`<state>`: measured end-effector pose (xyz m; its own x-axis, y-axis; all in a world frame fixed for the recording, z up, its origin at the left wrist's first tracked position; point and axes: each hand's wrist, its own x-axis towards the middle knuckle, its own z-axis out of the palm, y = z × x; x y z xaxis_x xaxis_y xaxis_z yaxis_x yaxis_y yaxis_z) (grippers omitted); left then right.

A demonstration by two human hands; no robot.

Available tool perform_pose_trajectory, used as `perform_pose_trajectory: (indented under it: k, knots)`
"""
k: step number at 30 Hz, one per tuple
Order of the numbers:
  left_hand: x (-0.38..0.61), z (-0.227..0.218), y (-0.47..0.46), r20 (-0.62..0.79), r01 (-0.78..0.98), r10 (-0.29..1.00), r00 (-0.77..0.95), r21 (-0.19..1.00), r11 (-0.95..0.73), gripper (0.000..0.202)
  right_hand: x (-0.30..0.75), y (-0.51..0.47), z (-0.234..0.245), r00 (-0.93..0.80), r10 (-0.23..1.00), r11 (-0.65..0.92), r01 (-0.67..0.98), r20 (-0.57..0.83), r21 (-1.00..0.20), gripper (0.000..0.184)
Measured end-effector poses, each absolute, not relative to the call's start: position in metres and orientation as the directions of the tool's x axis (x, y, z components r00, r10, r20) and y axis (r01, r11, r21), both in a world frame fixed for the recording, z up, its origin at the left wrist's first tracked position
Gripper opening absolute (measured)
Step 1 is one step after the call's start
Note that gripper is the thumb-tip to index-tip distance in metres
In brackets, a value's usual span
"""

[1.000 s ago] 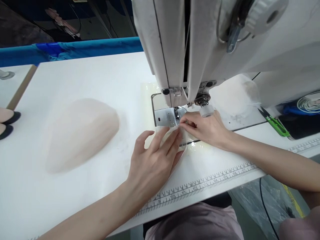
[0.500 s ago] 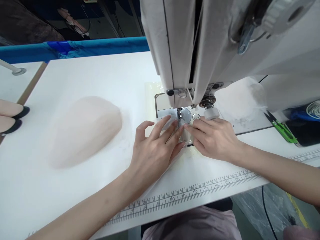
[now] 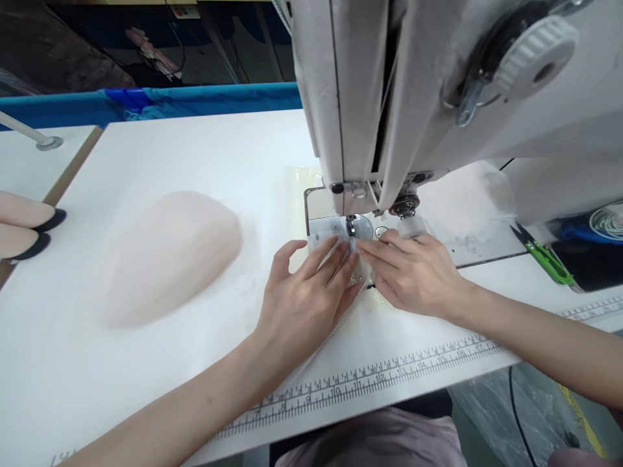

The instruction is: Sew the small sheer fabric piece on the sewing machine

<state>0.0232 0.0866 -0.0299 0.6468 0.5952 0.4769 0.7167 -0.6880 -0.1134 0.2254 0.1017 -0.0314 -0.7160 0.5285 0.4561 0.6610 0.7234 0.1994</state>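
A sewing machine (image 3: 360, 97) stands over the table, its presser foot (image 3: 351, 226) low on the metal needle plate (image 3: 321, 201). Thin, sheer whitish fabric (image 3: 353, 295) lies at the foot and runs toward me beneath my left hand. My left hand (image 3: 311, 285) rests on this fabric with its fingers spread, fingertips just in front of the foot. To the right of the foot, my right hand (image 3: 413, 272) has its fingers bent and pressed together at the fabric's edge. Fingertips of both hands nearly meet. The fabric's edge under them is hard to make out.
Pale, sheer fabric pieces (image 3: 175, 259) lie on the left, and another pale pile (image 3: 462, 201) sits behind the right hand. Green thread snips (image 3: 548, 259) lie at right beside a dark flat object (image 3: 594, 259). A printed ruler (image 3: 370, 383) follows the table's front edge.
The whole view has shifted slightly, so the machine and table sit a little lower and further right. Both hands keep nearly the same place at the presser foot.
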Motion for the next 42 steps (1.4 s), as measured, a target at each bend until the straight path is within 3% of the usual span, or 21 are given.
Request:
perform_pose_trajectory:
  k: [8,20,42]
  knots:
    - [0.022,-0.034,0.089,0.485,0.691,0.625,0.611,0.058,-0.72,0.028,0.226,0.103,-0.031,-0.733,0.531,0.724,0.653,0.424,0.222,0.03]
    - [0.022,-0.036,0.093,0.489,0.699,0.619,0.614,0.026,-0.715,0.027,0.226,0.104,-0.03,-0.726,0.539,0.692,0.671,0.428,0.267,0.029]
    - [0.023,-0.037,0.1,0.47,0.708,0.637,0.611,0.036,-0.705,0.028,0.226,0.107,-0.032,-0.708,0.572,0.687,0.689,0.415,0.23,0.032]
